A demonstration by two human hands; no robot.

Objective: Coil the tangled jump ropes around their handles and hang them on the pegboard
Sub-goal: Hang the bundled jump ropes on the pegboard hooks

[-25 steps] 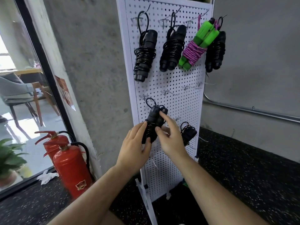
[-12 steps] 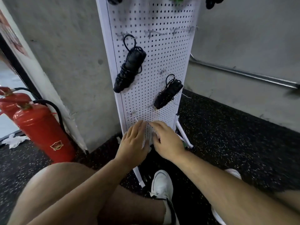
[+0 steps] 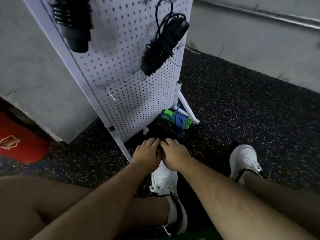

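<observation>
My left hand (image 3: 146, 153) and right hand (image 3: 175, 155) are down at the floor (image 3: 242, 104), side by side and touching, backs up, fingers reaching forward. Their tips meet a dark bundle (image 3: 166, 129), maybe a rope; blur keeps me from telling whether either hand grips it. Just beyond lies a green rope (image 3: 176, 118) wound in blue cord, at the pegboard (image 3: 121, 70) foot. Two black ropes (image 3: 161, 47) hang coiled on the board. My shoe (image 3: 164, 177) sits under my wrists.
</observation>
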